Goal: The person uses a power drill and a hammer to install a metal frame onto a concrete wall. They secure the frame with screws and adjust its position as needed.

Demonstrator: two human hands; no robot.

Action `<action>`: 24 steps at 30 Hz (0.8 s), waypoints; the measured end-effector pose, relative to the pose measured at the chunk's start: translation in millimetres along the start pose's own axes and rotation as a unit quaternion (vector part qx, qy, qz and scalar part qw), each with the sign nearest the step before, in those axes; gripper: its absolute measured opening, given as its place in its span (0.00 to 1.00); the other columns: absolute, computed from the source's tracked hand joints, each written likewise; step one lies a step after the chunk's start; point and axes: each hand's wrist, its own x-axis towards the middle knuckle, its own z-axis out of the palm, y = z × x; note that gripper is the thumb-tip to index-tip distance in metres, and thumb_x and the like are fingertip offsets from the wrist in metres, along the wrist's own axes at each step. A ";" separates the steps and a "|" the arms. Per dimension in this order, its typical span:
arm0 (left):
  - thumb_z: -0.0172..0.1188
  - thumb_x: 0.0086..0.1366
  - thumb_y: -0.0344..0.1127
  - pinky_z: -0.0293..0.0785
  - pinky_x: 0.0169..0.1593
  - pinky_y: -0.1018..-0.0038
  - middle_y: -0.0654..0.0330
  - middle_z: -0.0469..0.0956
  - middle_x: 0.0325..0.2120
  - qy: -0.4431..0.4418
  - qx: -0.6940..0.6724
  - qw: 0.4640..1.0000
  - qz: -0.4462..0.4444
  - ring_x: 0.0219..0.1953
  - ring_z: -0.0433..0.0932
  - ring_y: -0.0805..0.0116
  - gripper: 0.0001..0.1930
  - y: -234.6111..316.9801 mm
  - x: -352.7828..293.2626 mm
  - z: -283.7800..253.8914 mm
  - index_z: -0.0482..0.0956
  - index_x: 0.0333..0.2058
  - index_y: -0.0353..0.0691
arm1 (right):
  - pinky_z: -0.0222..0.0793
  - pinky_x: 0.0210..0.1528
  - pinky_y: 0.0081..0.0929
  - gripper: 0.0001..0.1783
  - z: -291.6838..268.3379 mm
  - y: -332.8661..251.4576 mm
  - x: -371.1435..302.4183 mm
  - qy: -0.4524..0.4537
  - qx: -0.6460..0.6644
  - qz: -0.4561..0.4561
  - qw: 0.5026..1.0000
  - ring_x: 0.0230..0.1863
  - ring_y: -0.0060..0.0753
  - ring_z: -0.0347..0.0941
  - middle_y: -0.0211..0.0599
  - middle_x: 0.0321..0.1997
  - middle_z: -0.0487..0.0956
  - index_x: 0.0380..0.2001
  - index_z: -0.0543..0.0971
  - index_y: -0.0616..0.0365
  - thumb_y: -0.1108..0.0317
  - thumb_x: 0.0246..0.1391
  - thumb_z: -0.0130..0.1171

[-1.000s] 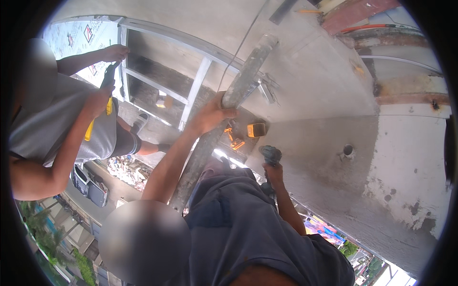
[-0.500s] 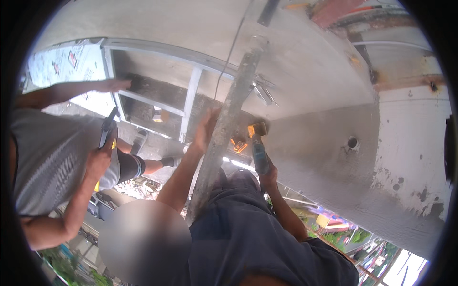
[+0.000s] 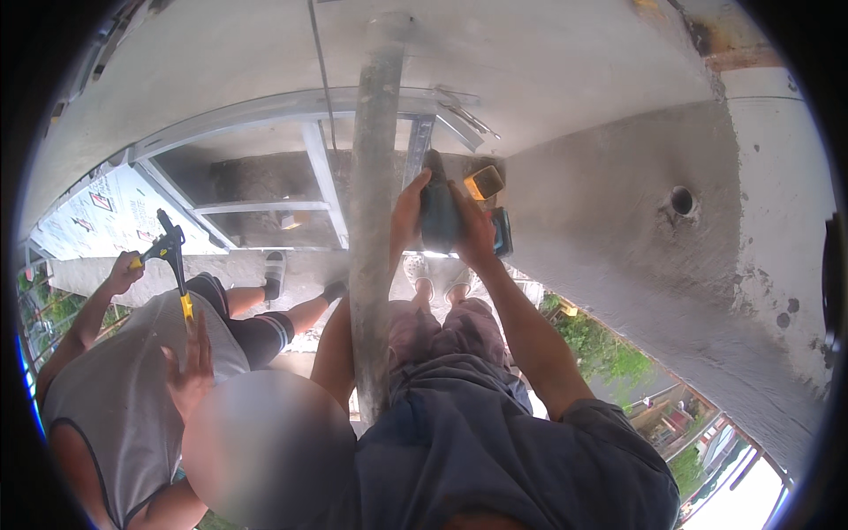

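Observation:
A teal and black cordless drill (image 3: 439,216) is held up before me, its black front end toward the metal frame (image 3: 320,172). My right hand (image 3: 474,228) is wrapped round it, with the battery end showing beside the wrist. Around the drill's other side my left hand (image 3: 407,212) is closed, thumb and fingers near its front. The left forearm passes behind an upright grey pole (image 3: 375,177), which hides part of it. Just right of the drill's front is a yellow-orange box-like thing (image 3: 484,182). Past the drill, a short metal stud (image 3: 419,146) stands against the frame's top rail.
At left a co-worker in a grey top holds a black and yellow bar clamp (image 3: 172,252). A printed white-blue panel (image 3: 115,212) sits behind the frame. Loose metal pieces (image 3: 464,122) lie above the yellow box. A plastered wall with a round hole (image 3: 682,200) rises at right.
The drill has come up and left from beside my right leg, and my left hand has left the pole to take hold of it. The co-worker's near hand has dropped from the frame.

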 end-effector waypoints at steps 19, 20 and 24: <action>0.60 0.68 0.51 0.78 0.35 0.69 0.59 0.79 0.29 0.094 0.165 0.980 0.056 0.29 0.79 0.67 0.20 77.7 20.1 9.5 0.79 0.41 0.37 | 0.75 0.48 0.51 0.35 11.7 -12.1 67.1 -0.056 -0.036 0.043 0.997 0.51 0.54 0.79 0.42 0.50 0.78 0.67 0.69 0.44 0.56 0.54 0.62; 0.61 0.68 0.51 0.77 0.34 0.70 0.59 0.79 0.29 0.093 0.171 0.979 0.056 0.28 0.79 0.67 0.19 79.9 17.6 10.3 0.79 0.40 0.37 | 0.75 0.48 0.52 0.34 13.7 -13.6 67.0 -0.050 -0.037 0.036 0.997 0.50 0.54 0.79 0.43 0.49 0.79 0.65 0.70 0.46 0.56 0.54 0.62; 0.63 0.66 0.49 0.76 0.32 0.71 0.60 0.79 0.26 0.085 0.200 0.975 0.048 0.25 0.77 0.69 0.19 83.2 13.0 18.3 0.80 0.37 0.36 | 0.75 0.48 0.53 0.29 23.8 -16.7 67.8 -0.035 -0.050 0.032 0.998 0.48 0.56 0.80 0.44 0.47 0.80 0.58 0.73 0.50 0.55 0.53 0.63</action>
